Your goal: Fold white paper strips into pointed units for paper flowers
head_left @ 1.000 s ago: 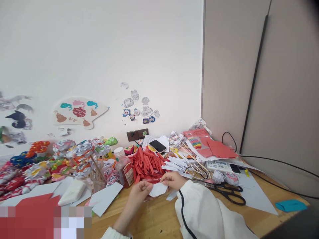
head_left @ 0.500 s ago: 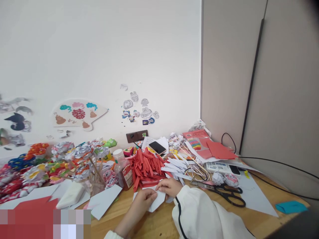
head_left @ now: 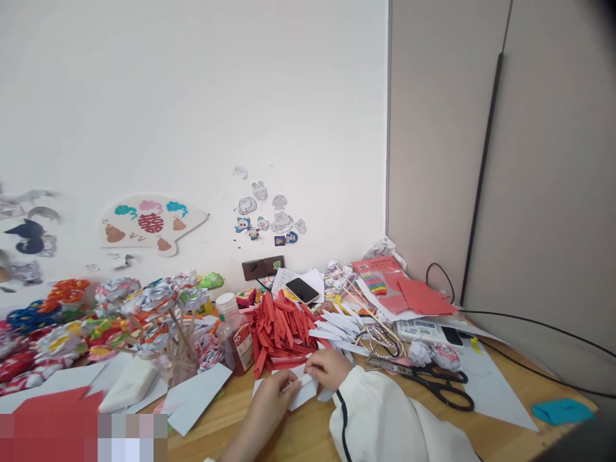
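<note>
A small white sheet of paper (head_left: 304, 389) lies on the wooden desk (head_left: 298, 433) in front of me. My left hand (head_left: 269, 396) presses on its left part with fingers curled. My right hand (head_left: 328, 368), in a white sleeve, pinches the paper's upper right edge. Just behind the hands lies a heap of folded red paper strips (head_left: 282, 324), with folded white strips (head_left: 337, 326) to its right.
Black scissors (head_left: 440, 382) lie right of my sleeve. A red-labelled bottle (head_left: 235, 333), paper flowers on sticks (head_left: 158, 301), a phone (head_left: 302, 289), red sheets (head_left: 418, 292), a teal paper piece (head_left: 561, 410) and black cables (head_left: 534, 314) crowd the desk against the wall.
Both hands lowered the white paper from just above the desk onto its surface and now press it flat. The view shifted slightly.
</note>
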A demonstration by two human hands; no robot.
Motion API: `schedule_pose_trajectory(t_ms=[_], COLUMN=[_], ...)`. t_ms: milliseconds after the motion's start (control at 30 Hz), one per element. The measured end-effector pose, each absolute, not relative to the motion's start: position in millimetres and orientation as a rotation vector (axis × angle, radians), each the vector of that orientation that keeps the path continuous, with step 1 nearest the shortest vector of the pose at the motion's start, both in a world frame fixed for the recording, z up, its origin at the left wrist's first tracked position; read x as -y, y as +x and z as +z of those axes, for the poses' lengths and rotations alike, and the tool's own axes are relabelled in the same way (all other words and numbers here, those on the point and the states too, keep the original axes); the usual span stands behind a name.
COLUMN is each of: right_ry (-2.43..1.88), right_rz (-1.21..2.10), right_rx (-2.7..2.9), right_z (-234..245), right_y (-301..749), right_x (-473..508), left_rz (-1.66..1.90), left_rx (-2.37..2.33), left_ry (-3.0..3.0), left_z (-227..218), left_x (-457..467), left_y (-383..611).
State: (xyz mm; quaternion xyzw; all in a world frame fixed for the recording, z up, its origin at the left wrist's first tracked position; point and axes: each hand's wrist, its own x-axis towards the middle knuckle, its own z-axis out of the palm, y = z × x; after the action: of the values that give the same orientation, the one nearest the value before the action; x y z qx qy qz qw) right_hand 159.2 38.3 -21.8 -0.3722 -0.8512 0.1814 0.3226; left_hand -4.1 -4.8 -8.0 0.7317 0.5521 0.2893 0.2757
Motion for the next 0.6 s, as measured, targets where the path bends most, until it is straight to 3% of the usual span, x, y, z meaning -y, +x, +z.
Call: schedule_pose_trajectory(t_ms=[167, 367, 600], right_ry=[-1.093, -1.779, -1.711], right_rz=[0.216, 0.050, -0.024], right_rx=[2.064, 1.765, 1.818], right_z=[2.4, 33.1, 32.2], right_y=[183.7, 247.4, 255.9], right_x=[-55.1, -113.5, -128.7], left_rz=[0.706, 0.739, 0.826], left_rx=[-1.713, -1.803, -1.778], left_ry=[2.156, 2.185, 2.132], left_z=[-2.8, -2.2, -3.9], left_x=[9.7, 10.2, 6.4], left_y=[-3.3, -3.6, -6.5])
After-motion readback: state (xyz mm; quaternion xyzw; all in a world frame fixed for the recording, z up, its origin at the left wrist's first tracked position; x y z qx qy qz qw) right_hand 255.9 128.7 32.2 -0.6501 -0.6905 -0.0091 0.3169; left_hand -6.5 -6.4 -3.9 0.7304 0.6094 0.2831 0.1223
